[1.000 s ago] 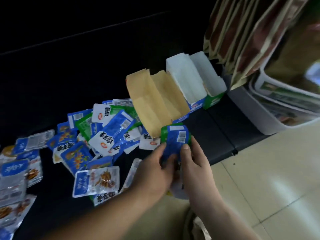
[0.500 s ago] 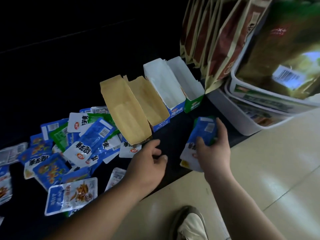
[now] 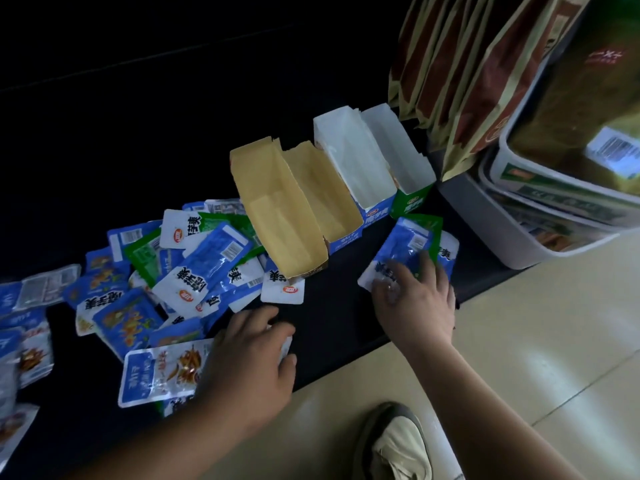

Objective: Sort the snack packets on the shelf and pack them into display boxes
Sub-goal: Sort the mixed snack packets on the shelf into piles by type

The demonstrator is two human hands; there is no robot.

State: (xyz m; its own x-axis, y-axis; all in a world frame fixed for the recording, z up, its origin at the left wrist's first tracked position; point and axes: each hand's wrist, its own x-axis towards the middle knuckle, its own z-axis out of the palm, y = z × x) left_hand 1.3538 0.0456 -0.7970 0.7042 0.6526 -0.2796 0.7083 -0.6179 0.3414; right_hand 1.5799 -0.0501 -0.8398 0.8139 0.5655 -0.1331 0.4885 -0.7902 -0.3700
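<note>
Dark shelf point(image 3: 329, 317), four open boxes point(image 3: 311, 202) in a row, loose packets point(image 3: 194, 271) heaped to their left, right hand point(image 3: 419, 306) flat with fingers point(image 3: 429, 275) spread on a small stack point(image 3: 408, 244) just before the boxes, left hand point(image 3: 252, 358) curled over a packet point(image 3: 286, 342) near the shelf edge, grip unclear.

A row of four display boxes point(image 3: 325, 202) stands side by side on the shelf point(image 3: 339, 313). Left of the row lies a heap of snack packets point(image 3: 194, 271), overlapping, one touching the leftmost box's front corner. Before the row's right end lies a small stack of packets point(image 3: 408, 244), the right hand point(image 3: 415, 303) on top. Before its left end, the left hand point(image 3: 252, 358) grips a single packet point(image 3: 286, 342). Right of the row sit stacked tubs point(image 3: 512, 233) — upright pouches point(image 3: 460, 84) behind them.
</note>
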